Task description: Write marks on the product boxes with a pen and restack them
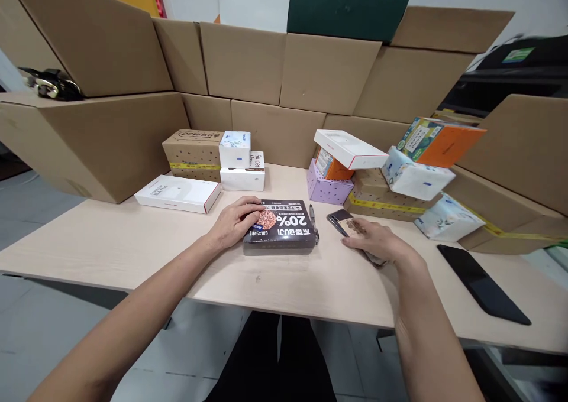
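A black food box with white print, "20%" and a round picture lies in the middle of the table, its print upside down to me. My left hand is closed over the box's left edge, with fingers on its top. Along the right side of the box lies a dark pen. To the right of the pen, my right hand is closed on a smartphone in a patterned case, which lies slanted on the table. The hand hides part of the phone.
Stacked cartons and tissue packs stand at the back right, with a flat white box among them. Smaller boxes and another flat white box sit back left. A black slab lies far right. Cardboard walls enclose the table.
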A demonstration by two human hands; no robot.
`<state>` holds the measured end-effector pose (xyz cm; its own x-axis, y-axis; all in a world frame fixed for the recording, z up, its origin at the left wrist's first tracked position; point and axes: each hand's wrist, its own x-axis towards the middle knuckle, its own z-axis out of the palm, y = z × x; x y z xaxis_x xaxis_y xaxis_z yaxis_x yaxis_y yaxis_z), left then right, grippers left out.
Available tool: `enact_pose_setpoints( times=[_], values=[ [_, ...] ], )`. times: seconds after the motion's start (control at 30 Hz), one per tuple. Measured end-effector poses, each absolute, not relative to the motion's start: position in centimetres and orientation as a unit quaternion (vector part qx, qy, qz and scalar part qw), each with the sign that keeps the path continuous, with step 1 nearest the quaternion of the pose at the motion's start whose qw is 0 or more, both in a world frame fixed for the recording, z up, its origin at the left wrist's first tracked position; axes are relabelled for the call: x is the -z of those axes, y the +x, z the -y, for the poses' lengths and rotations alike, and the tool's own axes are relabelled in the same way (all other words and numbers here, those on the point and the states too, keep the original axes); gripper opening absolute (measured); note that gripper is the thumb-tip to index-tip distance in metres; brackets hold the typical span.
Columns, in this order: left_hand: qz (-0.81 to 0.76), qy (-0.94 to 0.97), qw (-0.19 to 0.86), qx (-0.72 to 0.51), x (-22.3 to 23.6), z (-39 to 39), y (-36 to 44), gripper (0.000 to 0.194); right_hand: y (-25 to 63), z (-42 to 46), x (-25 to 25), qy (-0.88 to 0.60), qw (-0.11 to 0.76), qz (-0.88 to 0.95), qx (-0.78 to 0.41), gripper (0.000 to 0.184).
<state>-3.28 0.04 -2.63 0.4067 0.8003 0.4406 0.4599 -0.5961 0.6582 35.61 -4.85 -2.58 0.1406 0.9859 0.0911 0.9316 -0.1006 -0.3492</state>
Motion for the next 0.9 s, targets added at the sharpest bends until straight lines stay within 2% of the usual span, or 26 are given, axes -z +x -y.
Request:
enact_pose_setpoints(
  times=[0.1, 0.17, 0.3, 0.4, 0.5, 0.57, 0.63, 0.73, 0.9],
  values=[
    [-0.390, 0.809, 0.224, -0.378, 2.6, 0.0, -3.3, 0.037, 35.1, 5.3, 2.9, -0.742, 0.089, 0.656, -0.105, 0.059],
    [-0.387, 0.810, 0.224, -0.378, 2.7, 0.0, -3.3, 0.037, 34.5, 5.5, 2.7, -0.739, 0.084, 0.660, -0.105, 0.059],
    [-0.391, 0.806, 0.226, -0.383, 2.6, 0.0, -3.2, 0.037, 33.7, 5.8, 1.9, -0.749, 0.121, 0.643, -0.104, 0.069],
    [-0.391, 0.803, 0.228, -0.389, 2.6, 0.0, -3.2, 0.038, 33.4, 6.1, 1.1, -0.757, 0.205, 0.604, -0.142, 0.071],
    [-0.386, 0.802, 0.231, -0.392, 2.7, -0.1, -3.2, 0.036, 32.6, 6.5, -0.1, -0.705, 0.384, 0.519, -0.292, 0.067],
    [-0.383, 0.803, 0.232, -0.394, 2.9, -0.2, -3.2, 0.035, 31.4, 6.9, -0.9, -0.596, 0.509, 0.439, -0.441, 0.059],
    [-0.380, 0.803, 0.230, -0.398, 3.0, -0.3, -3.3, 0.035, 29.7, 7.1, -1.7, -0.458, 0.567, 0.367, -0.578, 0.055],
    [-0.376, 0.804, 0.223, -0.402, 3.1, -0.3, -3.2, 0.034, 26.6, 7.1, -2.4, -0.319, 0.544, 0.312, -0.711, 0.055],
    [-0.379, 0.807, 0.210, -0.401, 2.9, -0.1, -3.1, 0.034, 22.9, 6.0, -3.0, -0.253, 0.492, 0.291, -0.781, 0.053]
  ],
)
